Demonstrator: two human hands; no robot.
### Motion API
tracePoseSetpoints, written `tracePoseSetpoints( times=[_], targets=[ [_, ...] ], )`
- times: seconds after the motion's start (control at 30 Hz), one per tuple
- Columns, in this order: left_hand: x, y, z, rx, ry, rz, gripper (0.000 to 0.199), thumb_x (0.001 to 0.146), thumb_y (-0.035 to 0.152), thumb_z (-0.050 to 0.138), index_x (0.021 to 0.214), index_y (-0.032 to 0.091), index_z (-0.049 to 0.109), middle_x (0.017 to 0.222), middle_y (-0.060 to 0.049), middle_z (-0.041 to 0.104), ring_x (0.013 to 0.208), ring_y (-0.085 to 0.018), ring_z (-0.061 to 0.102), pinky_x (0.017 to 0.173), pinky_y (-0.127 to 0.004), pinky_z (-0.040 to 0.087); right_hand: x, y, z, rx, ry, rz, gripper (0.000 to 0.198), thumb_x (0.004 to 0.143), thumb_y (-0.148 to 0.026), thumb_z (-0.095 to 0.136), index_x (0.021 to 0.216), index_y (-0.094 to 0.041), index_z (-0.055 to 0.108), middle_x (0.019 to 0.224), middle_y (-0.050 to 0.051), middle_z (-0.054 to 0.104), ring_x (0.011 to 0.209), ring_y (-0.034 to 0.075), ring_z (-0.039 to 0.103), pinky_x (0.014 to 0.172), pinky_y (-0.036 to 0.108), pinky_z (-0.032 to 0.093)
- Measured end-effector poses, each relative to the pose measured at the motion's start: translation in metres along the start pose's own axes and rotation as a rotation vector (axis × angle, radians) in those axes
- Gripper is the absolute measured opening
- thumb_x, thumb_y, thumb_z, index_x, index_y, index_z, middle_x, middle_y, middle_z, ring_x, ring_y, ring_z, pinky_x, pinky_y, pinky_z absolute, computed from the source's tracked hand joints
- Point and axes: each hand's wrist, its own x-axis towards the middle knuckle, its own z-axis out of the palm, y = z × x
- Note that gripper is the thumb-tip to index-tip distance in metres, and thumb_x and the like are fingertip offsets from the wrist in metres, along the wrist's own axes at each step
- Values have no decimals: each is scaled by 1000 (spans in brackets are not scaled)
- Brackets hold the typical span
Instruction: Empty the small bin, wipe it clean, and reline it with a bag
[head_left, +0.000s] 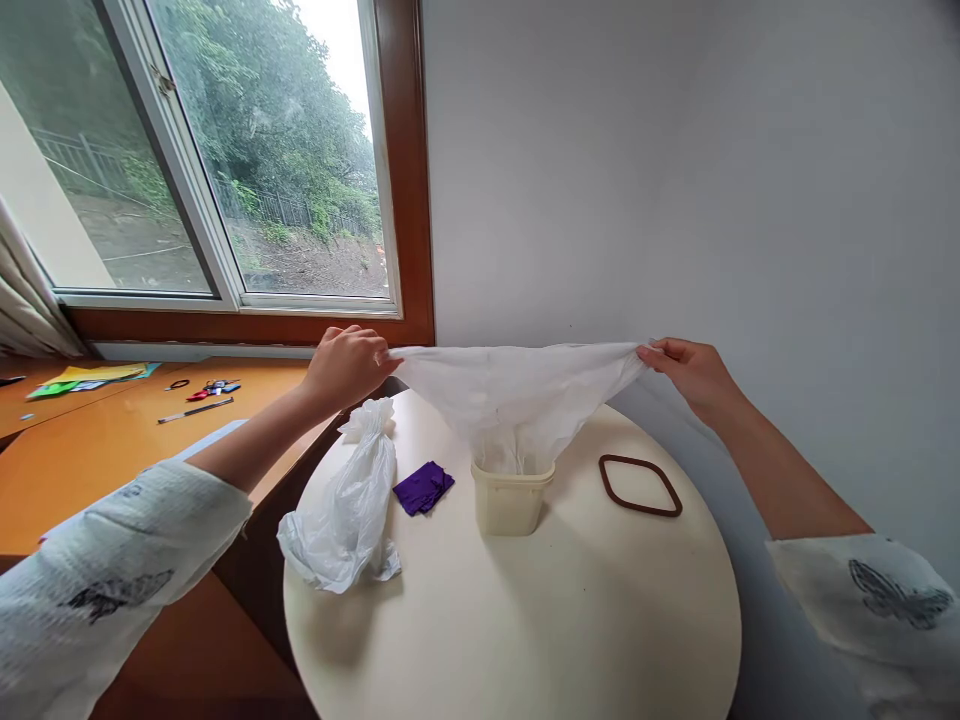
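- Thin, white, translucent plastic bag (517, 395): located above the far part of the round surface; upper edge drawn taut from left to right between the two hands, lower part narrowing into the bin.
- Left hand (346, 362): fingers curled, pinching the upper left corner of this bag.
- Right hand (694, 375): thumb and fingers pinching the upper right corner, level with the left hand.
- Small, cream, rounded-square plastic bin (511, 505): upright beneath the bag, its mouth facing upward and taking in the bag's lower end.
- Dark brown, rounded-square ring (679, 505): lying flat to the right of the bin, apart from it.
- Folded purple bundle of thin material (424, 488): just to the left of the bin.
- Crumpled white plastic bag, gathered at its far end (349, 530): farther left, beside the purple bundle.
- Round, cream-white surface (600, 620): bearing the bin, ring, bundle and crumpled bag.
- Orange-brown wooden surface (112, 445): at left, carrying yellow and green sheets (94, 374) and a slim, dark, pen-like object (195, 411).
- Brown-framed sliding window (262, 150): far left, with trees visible outside.
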Motion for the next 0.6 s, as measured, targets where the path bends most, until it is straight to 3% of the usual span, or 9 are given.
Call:
tracePoseSetpoints(
  times=[0.2,0.37,0.6],
  targets=[
    [43,8,-3,-534,-142,-353,24,76,32,44,71,16,61,64,-4,60,60,-17,58,61,-28,45,15,-34,31,397,-62,36,21,62,-37,72,63,-20,59,74,-1,58,72,12,54,72,29,46],
    [64,37,-9,-971,-226,-485,40,86,42,33,93,12,60,63,-6,60,53,-17,60,56,-32,51,17,-57,66,667,-259,62,27,60,-38,74,69,-21,55,79,-2,55,73,12,52,67,30,46],
    [83,84,-22,-1483,-135,-326,34,84,34,45,101,9,60,75,-8,61,67,-15,61,71,-32,50,12,-71,116,758,-495,45,30,63,-44,70,77,-24,54,79,-4,55,70,11,51,63,25,42]
  ],
)
